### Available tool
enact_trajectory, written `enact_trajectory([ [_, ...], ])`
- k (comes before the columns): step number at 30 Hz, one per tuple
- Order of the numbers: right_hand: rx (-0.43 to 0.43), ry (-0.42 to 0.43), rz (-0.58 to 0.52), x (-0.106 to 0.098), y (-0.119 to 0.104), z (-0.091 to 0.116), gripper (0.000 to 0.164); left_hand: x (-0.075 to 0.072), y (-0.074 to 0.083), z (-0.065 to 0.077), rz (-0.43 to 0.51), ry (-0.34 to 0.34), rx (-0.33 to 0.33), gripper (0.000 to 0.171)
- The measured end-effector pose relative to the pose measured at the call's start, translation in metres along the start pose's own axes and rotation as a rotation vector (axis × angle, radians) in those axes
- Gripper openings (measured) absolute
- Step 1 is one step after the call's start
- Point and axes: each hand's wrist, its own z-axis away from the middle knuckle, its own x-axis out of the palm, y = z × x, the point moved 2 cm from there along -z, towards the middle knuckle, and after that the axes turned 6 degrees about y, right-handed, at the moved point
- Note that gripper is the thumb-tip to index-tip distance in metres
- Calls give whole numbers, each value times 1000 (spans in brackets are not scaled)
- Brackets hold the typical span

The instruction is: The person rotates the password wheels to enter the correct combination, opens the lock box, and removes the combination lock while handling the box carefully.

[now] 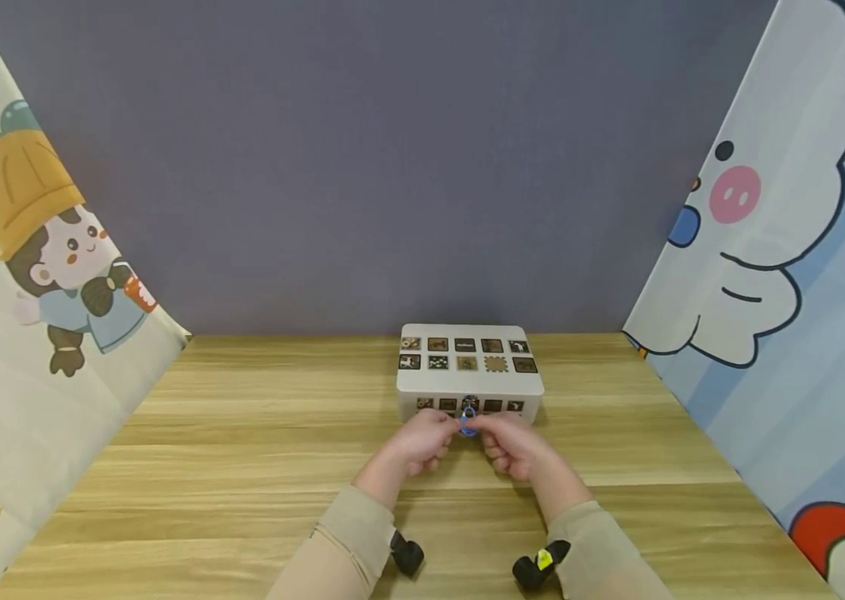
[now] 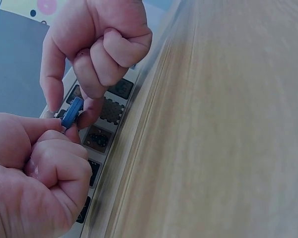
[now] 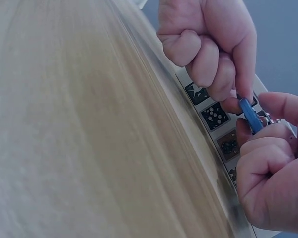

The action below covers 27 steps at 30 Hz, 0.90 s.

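Note:
A small blue padlock (image 1: 468, 423) with a metal shackle hangs at the front latch of a white box (image 1: 471, 382). My left hand (image 1: 422, 439) pinches it from the left between thumb and forefinger, the other fingers curled into the palm. From the other side my right hand (image 1: 514, 447) pinches the same padlock, its remaining fingers folded too. In the left wrist view the blue body of the padlock (image 2: 72, 113) shows edge-on between the fingertips of both hands. The right wrist view has the padlock (image 3: 251, 116) partly covered by fingers.
Small dark square pictures decorate the lid and front of the box. It stands on a wood-grain table (image 1: 257, 450), near a grey back wall (image 1: 392, 167). Cartoon-printed cloths (image 1: 10, 350) flank the table. Black wrist devices (image 1: 407, 557) sit at both sleeves.

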Motion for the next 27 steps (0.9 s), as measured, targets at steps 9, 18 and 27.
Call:
enact_trajectory([
  [9, -21, -3, 3, 4, 1, 0, 16, 1, 2, 0, 24, -11, -2, 27],
  [18, -34, 15, -9, 5, 2, 0, 13, 2, 3, 2, 17, -10, -10, 27],
  [27, -35, 37, -9, 5, 2, 0, 16, 2, 5, 4, 40, -7, -14, 29],
])
